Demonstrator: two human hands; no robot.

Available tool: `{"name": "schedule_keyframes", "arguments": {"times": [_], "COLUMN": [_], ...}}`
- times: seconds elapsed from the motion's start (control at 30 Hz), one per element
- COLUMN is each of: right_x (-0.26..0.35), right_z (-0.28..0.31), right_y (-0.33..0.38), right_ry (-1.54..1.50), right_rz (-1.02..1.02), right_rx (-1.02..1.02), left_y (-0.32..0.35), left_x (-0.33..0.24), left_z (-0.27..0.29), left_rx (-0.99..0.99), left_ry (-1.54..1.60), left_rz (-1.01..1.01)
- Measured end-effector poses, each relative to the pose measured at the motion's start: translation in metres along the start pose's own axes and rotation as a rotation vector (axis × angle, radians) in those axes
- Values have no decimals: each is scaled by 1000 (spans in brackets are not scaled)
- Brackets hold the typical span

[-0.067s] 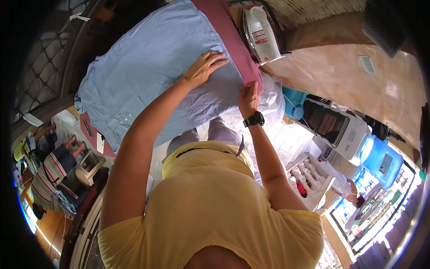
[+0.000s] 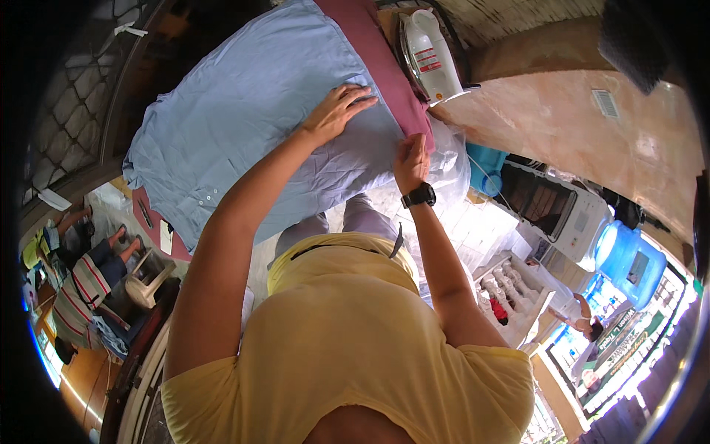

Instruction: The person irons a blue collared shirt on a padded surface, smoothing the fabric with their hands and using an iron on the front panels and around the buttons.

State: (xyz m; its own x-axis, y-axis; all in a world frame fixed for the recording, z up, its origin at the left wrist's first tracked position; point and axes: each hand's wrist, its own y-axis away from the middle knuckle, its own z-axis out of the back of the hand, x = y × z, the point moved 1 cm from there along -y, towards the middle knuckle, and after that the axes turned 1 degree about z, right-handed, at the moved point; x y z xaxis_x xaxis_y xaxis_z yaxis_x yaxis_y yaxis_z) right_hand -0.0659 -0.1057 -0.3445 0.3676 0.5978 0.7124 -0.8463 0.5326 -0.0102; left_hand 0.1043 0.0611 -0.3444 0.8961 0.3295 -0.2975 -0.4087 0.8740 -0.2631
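The left hand (image 2: 339,111) lies flat, palm down and fingers spread, on the light blue shirt (image 2: 251,118), with the arm stretched forward. The shirt is spread over the ironing board with its dark red cover (image 2: 384,66). The right hand (image 2: 411,163), with a black watch at the wrist, pinches the shirt's edge at the board's side. A white iron (image 2: 429,55) stands upright just beyond.
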Motion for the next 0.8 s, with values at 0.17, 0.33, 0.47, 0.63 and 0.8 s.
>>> {"name": "schedule_keyframes", "arguments": {"times": [0.17,0.33,0.47,0.63,0.8], "right_x": [48,43,36,30,57], "right_z": [-6,-35,-37,-34,-48], "right_y": [-29,-76,-79,-98,-113], "right_ry": [-1,-128,-147,-125,-56], "right_rz": [420,515,563,445,687], "right_rx": [-167,22,26,187,225], "left_y": [4,1,14,43,57], "left_x": [-1,-8,-7,-18,-10], "left_z": [2,12,9,31,32], "left_rx": [-42,17,88,210,79], "left_ry": [44,45,-76,-147,99], "left_rz": [0,3,2,18,74]}}
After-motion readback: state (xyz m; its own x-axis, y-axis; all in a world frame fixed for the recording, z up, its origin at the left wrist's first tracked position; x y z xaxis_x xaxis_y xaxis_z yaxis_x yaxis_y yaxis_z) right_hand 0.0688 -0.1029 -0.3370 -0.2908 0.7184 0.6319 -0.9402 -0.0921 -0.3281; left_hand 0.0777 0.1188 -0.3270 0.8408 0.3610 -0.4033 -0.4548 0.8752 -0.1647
